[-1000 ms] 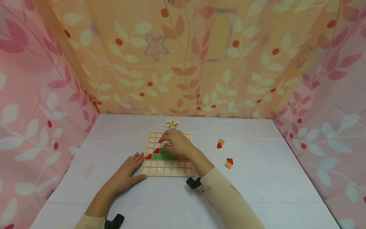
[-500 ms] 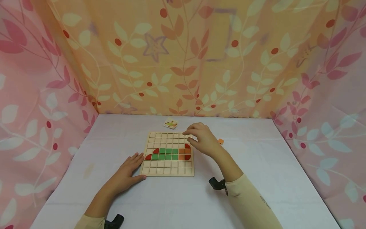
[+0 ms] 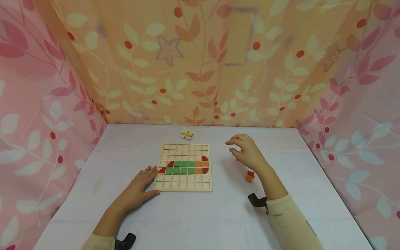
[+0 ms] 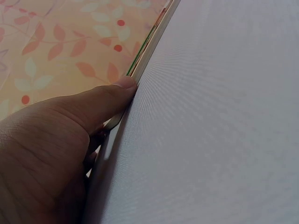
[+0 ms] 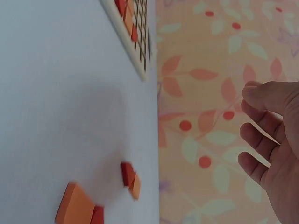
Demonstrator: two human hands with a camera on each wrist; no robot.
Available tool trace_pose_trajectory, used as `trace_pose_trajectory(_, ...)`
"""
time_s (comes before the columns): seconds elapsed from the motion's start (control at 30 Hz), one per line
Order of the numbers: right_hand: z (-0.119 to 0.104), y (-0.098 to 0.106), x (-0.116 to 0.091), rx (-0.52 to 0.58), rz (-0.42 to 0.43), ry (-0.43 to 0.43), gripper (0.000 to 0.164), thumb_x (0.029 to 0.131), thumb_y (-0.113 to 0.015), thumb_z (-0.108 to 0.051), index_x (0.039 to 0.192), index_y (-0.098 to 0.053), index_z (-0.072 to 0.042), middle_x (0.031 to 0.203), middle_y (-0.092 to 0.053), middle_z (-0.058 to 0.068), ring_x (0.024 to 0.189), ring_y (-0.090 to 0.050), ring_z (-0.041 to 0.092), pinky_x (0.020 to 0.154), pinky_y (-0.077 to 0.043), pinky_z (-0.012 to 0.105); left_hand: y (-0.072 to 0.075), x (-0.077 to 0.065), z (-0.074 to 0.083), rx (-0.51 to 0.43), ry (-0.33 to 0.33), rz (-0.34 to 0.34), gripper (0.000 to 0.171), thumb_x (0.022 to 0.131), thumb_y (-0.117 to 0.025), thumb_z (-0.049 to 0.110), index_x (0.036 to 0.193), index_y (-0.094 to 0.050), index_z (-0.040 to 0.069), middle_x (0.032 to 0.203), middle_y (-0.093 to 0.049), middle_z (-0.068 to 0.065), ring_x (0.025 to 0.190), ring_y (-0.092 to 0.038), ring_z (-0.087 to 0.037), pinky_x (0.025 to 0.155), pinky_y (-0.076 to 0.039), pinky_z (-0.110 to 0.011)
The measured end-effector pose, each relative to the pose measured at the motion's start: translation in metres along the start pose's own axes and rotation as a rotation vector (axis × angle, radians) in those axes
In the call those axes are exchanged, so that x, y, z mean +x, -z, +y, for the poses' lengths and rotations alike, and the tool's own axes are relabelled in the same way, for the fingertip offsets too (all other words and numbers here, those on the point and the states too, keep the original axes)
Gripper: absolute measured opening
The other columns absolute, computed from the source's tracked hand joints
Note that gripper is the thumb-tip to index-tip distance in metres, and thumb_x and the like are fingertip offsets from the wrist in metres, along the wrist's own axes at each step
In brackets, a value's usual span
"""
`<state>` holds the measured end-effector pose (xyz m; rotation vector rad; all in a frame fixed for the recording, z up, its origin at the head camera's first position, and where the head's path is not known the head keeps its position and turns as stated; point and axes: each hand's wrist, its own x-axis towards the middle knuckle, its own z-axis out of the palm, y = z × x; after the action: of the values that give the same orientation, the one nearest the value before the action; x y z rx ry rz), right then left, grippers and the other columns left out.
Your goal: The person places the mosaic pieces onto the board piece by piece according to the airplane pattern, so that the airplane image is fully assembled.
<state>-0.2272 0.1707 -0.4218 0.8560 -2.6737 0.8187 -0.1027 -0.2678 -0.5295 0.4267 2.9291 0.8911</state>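
Note:
A wooden grid board (image 3: 182, 189) lies flat on the table, with green squares (image 3: 184, 170), orange squares (image 3: 198, 170) and red rounded pieces (image 3: 205, 170) set across its middle rows. My left hand (image 3: 137, 189) rests at the board's left edge, fingers extended. In the left wrist view its thumb touches the edge of the board (image 4: 154, 44). Above the table, right of the board, hovers my right hand (image 3: 247, 152), fingers loosely bent around nothing. Below it lie a loose orange block (image 3: 249, 178) and a red piece (image 3: 251, 173). The right wrist view shows another red piece (image 5: 126, 174) beside an orange block (image 5: 135, 186).
A small patterned card (image 3: 186, 134) lies behind the board. White cloth (image 3: 187, 218) covers the table. Floral curtains (image 3: 200, 69) stand at the back and both sides. Black wrist devices (image 3: 257, 200) sit at both forearms.
My right hand has moved from over the board rightward to above the loose pieces, uncovering the orange and red pieces at the board's right side. The left hand stays still.

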Motion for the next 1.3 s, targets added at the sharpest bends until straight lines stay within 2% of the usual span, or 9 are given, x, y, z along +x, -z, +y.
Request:
trace_pose_trajectory(0.27,0.037,0.002,-0.012,0.046,0.002,-0.071,0.028,0.09,-0.074,-0.004,0.118,-0.076,-0.01,0.116,-0.069,0.007,0.116,-0.056,0.03,0.103,-0.047,0.051,0.0,0.0,-0.001,0.004,-0.007,0.003,0.089,0.087,-0.08,0.045,0.158,-0.039,0.009,0.168,-0.031,-0.005,0.158,-0.019,-0.033,0.129,-0.013,-0.05)
trace_pose_trajectory(0.57,0.07,-0.008,-0.018,0.084,-0.062,-0.192,0.029,0.092,-0.075,-0.01,0.121,-0.075,-0.011,0.121,-0.068,0.006,0.122,-0.053,0.032,0.108,-0.043,0.054,0.002,0.0,-0.001,-0.01,-0.003,0.001,0.09,0.087,-0.08,0.046,0.158,-0.04,0.009,0.168,-0.031,-0.004,0.158,-0.019,-0.032,0.128,-0.015,-0.054)
trace_pose_trajectory(0.73,0.083,-0.013,-0.018,0.077,-0.106,-0.238,0.03,0.093,-0.075,-0.013,0.123,-0.074,-0.008,0.124,-0.068,0.008,0.125,-0.053,0.035,0.112,-0.041,0.057,0.001,0.0,-0.001,-0.002,-0.008,0.001,0.09,0.087,-0.079,0.048,0.158,-0.039,0.01,0.168,-0.031,-0.004,0.158,-0.019,-0.032,0.129,-0.014,-0.051)
trace_pose_trajectory(0.93,0.095,-0.019,-0.018,0.089,-0.136,-0.282,0.029,0.093,-0.072,-0.008,0.122,-0.074,-0.007,0.125,-0.069,0.011,0.124,-0.056,0.037,0.111,-0.043,0.058,0.0,0.0,-0.002,-0.004,-0.005,-0.003,0.09,0.087,-0.079,0.047,0.159,-0.039,0.011,0.168,-0.03,-0.003,0.158,-0.018,-0.031,0.13,-0.011,-0.048)
trace_pose_trajectory(1.13,0.102,-0.023,-0.02,0.14,-0.158,-0.292,0.032,0.092,-0.07,-0.001,0.124,-0.071,-0.001,0.126,-0.067,0.017,0.121,-0.06,0.04,0.105,-0.051,0.057,-0.001,0.0,-0.002,-0.006,0.0,-0.004,0.09,0.086,-0.08,0.047,0.159,-0.039,0.011,0.168,-0.03,-0.003,0.158,-0.019,-0.031,0.129,-0.013,-0.051)
trace_pose_trajectory(1.3,0.103,-0.026,-0.02,0.133,-0.167,-0.281,0.032,0.092,-0.072,-0.002,0.123,-0.072,0.0,0.123,-0.068,0.019,0.115,-0.061,0.037,0.105,-0.05,0.056,-0.002,0.001,-0.003,-0.003,0.0,-0.001,0.091,0.087,-0.079,0.048,0.159,-0.038,0.011,0.168,-0.03,-0.002,0.158,-0.018,-0.03,0.13,-0.012,-0.048)
